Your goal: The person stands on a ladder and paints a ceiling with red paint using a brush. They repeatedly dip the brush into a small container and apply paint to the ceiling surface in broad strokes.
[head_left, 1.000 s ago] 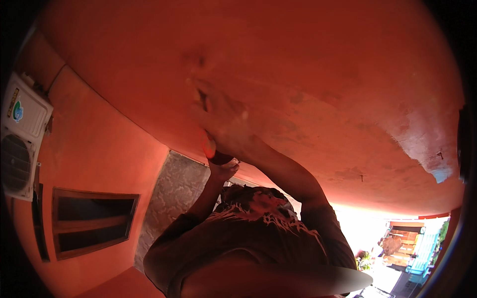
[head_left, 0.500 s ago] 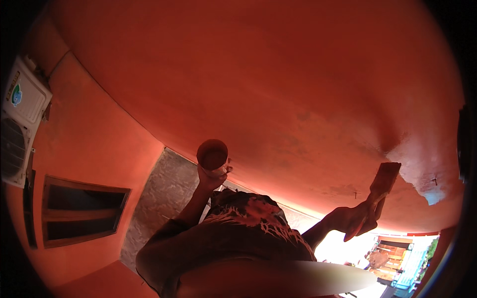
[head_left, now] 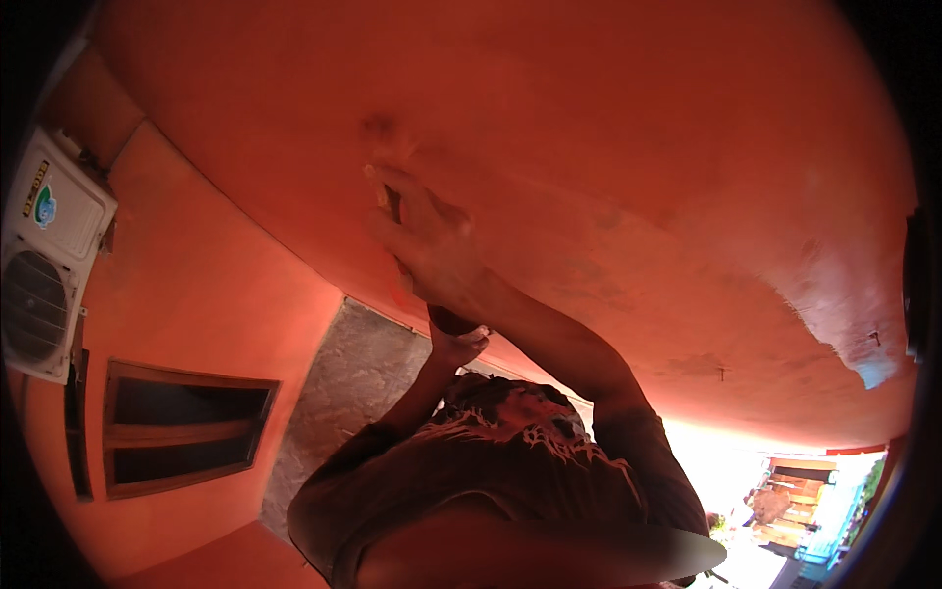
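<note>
So the right hand has swung back across from over by the pale patch half a second ago, and it's now up at the left part of the red wall. Its fingers are wrapped round the brush, mostly hidden and blurry, can't tell if the bristles touch. That means the work's now well apart from the patch. Left hand is lower down, gripping the cup, whose mouth was in plain view a moment back but is now covered by the right hand and wrist, so no idea what's in it. Two nails stick out near the patch, kinda in the way there. Further out: aircon unit and window on the left, bright opening lower right
</note>
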Tool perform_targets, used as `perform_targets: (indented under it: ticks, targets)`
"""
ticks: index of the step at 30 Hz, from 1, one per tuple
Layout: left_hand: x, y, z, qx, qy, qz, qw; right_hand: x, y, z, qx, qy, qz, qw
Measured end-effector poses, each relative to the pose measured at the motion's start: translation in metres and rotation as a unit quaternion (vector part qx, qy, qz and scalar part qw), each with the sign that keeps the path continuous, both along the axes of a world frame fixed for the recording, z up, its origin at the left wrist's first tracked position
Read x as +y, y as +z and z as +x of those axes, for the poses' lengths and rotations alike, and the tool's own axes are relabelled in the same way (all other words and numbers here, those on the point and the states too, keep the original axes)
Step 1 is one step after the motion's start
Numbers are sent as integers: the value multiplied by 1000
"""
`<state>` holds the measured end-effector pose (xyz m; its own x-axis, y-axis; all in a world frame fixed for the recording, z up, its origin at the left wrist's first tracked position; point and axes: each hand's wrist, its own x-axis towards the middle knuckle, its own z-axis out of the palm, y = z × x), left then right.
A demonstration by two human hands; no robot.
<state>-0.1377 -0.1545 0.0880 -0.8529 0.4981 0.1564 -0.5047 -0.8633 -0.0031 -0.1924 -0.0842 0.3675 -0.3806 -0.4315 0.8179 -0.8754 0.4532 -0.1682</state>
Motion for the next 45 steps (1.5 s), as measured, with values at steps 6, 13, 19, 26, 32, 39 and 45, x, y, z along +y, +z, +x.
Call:
perform_targets:
  ticks: [6,13,19,26,32,39,45]
  targets:
    - [-15,-6,21,28,75,-76,994,75,-15,17,-25,-4,-112,993]
    - [-42,-14,24,-9,5,1,1000,236,-11,126,209,-421,-309,827]
    - [-26,-17,10,3,-30,13,999,295,-56,165,226,-567,-285,739]
    - [3,2,-15,35,-134,-25,990,119,-25,85,61,-240,-158,956]
    - [23,-2,-16,32,-167,-15,985,140,-15,81,1,-204,-48,978]
    - [22,-2,2,24,-174,2,984,338,-49,165,91,-445,-450,769]
    - [12,1,-10,20,-211,-11,977,404,-42,200,226,-605,-363,672]
